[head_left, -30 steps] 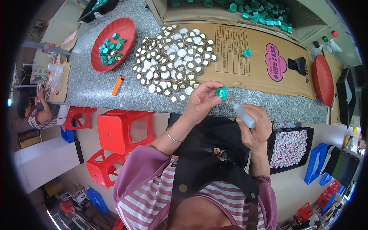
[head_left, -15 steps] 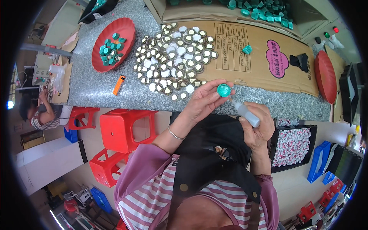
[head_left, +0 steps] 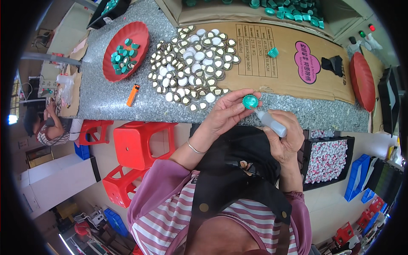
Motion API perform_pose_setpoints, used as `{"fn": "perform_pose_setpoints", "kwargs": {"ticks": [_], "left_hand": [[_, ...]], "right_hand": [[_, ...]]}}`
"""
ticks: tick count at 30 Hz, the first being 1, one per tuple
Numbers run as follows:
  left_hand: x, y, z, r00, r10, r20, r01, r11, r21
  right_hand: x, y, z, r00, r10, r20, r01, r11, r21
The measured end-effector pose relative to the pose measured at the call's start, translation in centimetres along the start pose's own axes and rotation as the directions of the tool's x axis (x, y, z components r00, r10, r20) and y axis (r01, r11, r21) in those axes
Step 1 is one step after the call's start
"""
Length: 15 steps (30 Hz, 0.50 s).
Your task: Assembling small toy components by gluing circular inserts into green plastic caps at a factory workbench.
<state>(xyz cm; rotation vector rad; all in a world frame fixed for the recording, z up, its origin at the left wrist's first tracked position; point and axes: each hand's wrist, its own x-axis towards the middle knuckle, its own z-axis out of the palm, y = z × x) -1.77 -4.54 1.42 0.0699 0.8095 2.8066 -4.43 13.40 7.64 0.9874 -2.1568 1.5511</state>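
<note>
Between the fingers of my left hand (head_left: 227, 111) sits a small green cup with a fluted rim (head_left: 250, 101), its inside turned up. My right hand (head_left: 288, 135) is wrapped round a translucent squeeze bottle (head_left: 273, 123), tilted so that its thin nozzle points at the cup's rim. Whether the nozzle touches the cup, I cannot tell. Both hands are over the table's front edge. Beyond my left hand lie many round caps (head_left: 187, 72) in a spread pile, some with white faces, others with pale centres and dark rims. Another green cup (head_left: 273, 52) rests on the cardboard sheet (head_left: 255, 85).
A red scalloped dish (head_left: 144, 40) with green cups stands at the left, near an orange lighter (head_left: 133, 95). Another red dish (head_left: 362, 83) is at the right. A shelf box with green cups (head_left: 293, 17) stands behind. Red stools (head_left: 131, 146) are beside me; a person (head_left: 53, 125) sits far left.
The bottle's nozzle has shifted slightly left and is closer to the green cup. My left hand still holds the cup, turned a little. The whole view has moved slightly.
</note>
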Motion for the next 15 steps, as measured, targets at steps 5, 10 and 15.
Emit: {"fn": "perform_pose_setpoints", "kwargs": {"ticks": [5, 10, 15], "left_hand": [[-0.07, -0.13, -0.07, 1.000, 0.007, -0.006, -0.006, 1.000, 0.024], [-0.20, -0.37, -0.35, 0.998, 0.055, -0.023, -0.053, 0.995, 0.082], [-0.17, -0.52, -0.55, 0.996, 0.092, -0.010, -0.090, 0.985, 0.148]], "right_hand": [[-0.17, -0.06, -0.17, 1.000, 0.001, 0.007, -0.001, 1.000, -0.003], [-0.27, -0.14, -0.51, 1.000, 0.008, 0.024, -0.008, 1.000, -0.014], [-0.30, -0.13, -0.87, 0.999, 0.020, 0.038, -0.018, 0.999, -0.043]]}}
